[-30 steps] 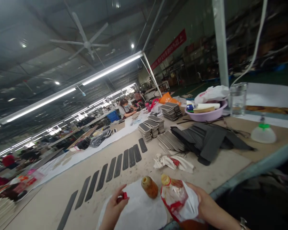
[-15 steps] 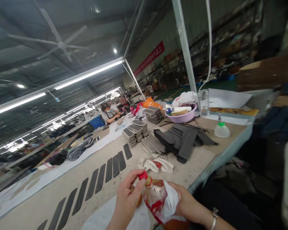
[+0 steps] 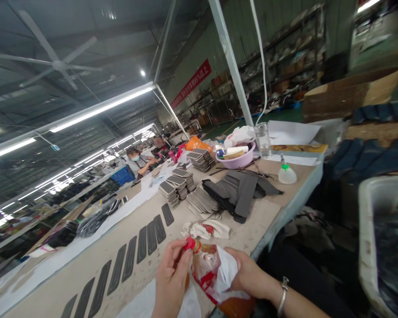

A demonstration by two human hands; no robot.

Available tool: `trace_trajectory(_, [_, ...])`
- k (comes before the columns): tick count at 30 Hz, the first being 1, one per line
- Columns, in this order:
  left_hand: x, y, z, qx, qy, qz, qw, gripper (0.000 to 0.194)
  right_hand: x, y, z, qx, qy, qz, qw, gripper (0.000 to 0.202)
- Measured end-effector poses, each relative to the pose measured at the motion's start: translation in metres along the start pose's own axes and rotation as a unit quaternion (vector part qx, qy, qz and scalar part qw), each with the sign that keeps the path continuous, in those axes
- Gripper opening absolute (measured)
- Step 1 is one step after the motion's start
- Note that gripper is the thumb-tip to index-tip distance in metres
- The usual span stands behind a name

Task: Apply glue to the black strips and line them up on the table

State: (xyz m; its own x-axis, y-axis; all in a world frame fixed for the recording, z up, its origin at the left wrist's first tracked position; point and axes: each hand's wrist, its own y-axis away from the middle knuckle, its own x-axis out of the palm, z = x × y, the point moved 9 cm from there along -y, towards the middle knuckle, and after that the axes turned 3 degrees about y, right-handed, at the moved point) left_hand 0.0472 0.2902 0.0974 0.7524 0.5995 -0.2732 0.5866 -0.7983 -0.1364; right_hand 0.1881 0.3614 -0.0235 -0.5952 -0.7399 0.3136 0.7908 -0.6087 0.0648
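Note:
A plastic bottle (image 3: 203,265) with amber-brown contents and a red label tilts toward the upper left, above the near edge of the table. Around its body is my right hand (image 3: 247,271), closed, with a white cloth or paper (image 3: 225,269) between palm and bottle. My left hand (image 3: 172,269) pinches the red cap (image 3: 189,243) at the bottle's mouth between thumb and fingers. Whether the cap is still threaded on the neck I cannot tell. Just beyond the bottle lies a crumpled off-white cloth glove (image 3: 207,229) with a red patch.
Dark elongated strips (image 3: 129,258) lie in a row on the table (image 3: 119,225). Farther back stand stacked grey pads (image 3: 177,183), grey flat pieces (image 3: 240,192), a purple basin (image 3: 236,161), a glass jar (image 3: 263,139) and a green-capped squeeze bottle (image 3: 287,173). A white basket (image 3: 367,247) stands at right.
My view has turned to the right, so the table things sit farther left and more of the white basket shows. Both hands keep their hold on the cap and bottle.

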Motion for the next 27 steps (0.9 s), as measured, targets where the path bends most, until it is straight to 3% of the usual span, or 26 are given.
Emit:
trace_trajectory(12, [0.001, -0.001, 0.011, -0.023, 0.026, -0.031, 0.999, 0.033, -0.003, 0.0, -0.004, 0.012, 0.006, -0.008, 1.0, 0.051])
trace_trajectory(18, [0.001, -0.008, 0.011, -0.04, -0.019, 0.007, 0.999, 0.046, -0.008, 0.001, -0.008, 0.019, 0.048, 0.002, 0.999, 0.049])
trace_trajectory(23, [0.002, -0.012, 0.007, -0.071, -0.107, 0.094, 0.987, 0.041, -0.009, 0.001, -0.011, 0.009, 0.06, 0.015, 0.998, 0.045])
trace_trajectory(27, [0.001, -0.012, -0.002, -0.048, -0.157, 0.132, 0.978, 0.035, -0.003, 0.004, -0.004, 0.014, 0.029, 0.032, 0.999, 0.045])
